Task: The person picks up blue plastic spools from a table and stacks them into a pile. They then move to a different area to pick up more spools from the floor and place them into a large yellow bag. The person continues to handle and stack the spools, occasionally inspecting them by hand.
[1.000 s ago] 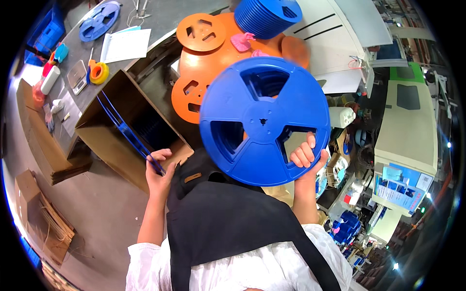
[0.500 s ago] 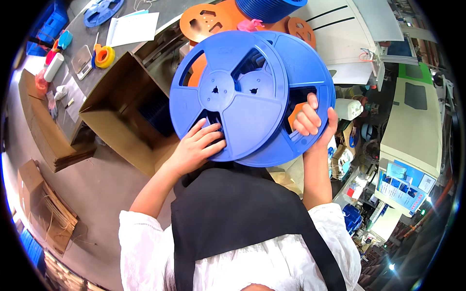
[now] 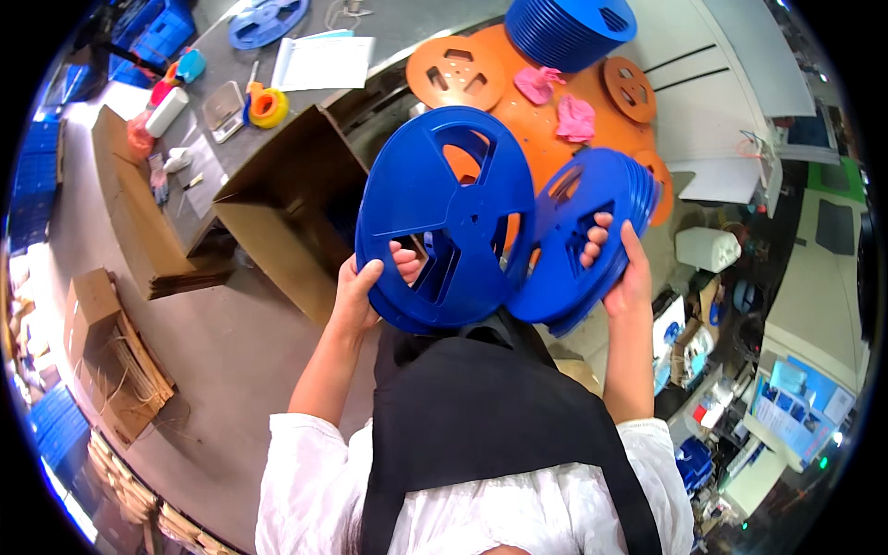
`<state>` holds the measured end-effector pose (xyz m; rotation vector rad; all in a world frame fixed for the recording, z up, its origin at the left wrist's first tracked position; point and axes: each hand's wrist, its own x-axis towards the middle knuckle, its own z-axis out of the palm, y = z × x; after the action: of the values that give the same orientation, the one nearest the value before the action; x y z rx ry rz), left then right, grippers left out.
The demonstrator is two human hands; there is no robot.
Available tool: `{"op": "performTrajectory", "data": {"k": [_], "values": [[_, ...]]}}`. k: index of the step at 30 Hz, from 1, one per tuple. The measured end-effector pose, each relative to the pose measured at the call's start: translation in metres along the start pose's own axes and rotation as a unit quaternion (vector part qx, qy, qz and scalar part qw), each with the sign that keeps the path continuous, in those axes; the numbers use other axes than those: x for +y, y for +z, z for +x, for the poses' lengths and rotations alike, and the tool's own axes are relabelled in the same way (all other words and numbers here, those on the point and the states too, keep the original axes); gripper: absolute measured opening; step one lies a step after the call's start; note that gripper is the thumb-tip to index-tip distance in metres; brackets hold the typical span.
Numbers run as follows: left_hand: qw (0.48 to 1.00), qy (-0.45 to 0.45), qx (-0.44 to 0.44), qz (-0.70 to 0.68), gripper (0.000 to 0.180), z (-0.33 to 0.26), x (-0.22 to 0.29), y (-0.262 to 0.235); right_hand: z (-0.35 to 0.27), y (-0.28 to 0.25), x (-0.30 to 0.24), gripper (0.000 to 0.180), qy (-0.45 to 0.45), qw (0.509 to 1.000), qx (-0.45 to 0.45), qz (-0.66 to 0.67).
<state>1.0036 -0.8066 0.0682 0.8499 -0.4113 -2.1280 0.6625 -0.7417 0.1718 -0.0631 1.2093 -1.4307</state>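
Two sets of blue plastic reels are in front of my apron, held a little apart and tilted away from each other. My left hand (image 3: 365,282) grips the left blue reel (image 3: 404,194), thumb on its face and fingers through a cutout; a second rim shows behind it. My right hand (image 3: 622,268) holds a stack of blue reels (image 3: 555,289) by the right edge, its fingers curled through a cutout. Several rims show along that stack's side. At the lower middle the two sets meet or overlap.
An open cardboard box (image 3: 264,250) stands left of the reels. Beyond them, an orange surface (image 3: 518,125) carries a blue reel stack (image 3: 566,42), orange discs (image 3: 456,74) and pink cloths (image 3: 576,118). The grey table (image 3: 305,28) holds papers, a scale (image 3: 225,109) and yellow tape (image 3: 268,108).
The reels, overlapping nearly flat before, have been spread apart and tilted. My left hand has moved from the front face to the left rim. The surroundings have shifted rightward in view.
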Motion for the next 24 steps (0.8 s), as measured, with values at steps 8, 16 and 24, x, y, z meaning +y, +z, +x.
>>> {"op": "performTrajectory", "data": {"k": [8, 16, 24], "values": [[0.979, 0.067, 0.041, -0.186, 0.045, -0.015, -0.012, -0.065, -0.011, -0.040, 0.021, 0.032, 0.012, 0.999, 0.032, 0.040], [0.969, 0.094, 0.051, -0.225, 0.044, -0.028, -0.012, -0.073, -0.013, -0.034, 0.023, 0.027, -0.001, 0.999, 0.049, 0.009], [0.971, 0.111, 0.009, -0.209, 0.046, -0.027, 0.000, -0.055, -0.012, -0.034, 0.028, 0.027, 0.004, 1.000, 0.020, -0.010]]}}
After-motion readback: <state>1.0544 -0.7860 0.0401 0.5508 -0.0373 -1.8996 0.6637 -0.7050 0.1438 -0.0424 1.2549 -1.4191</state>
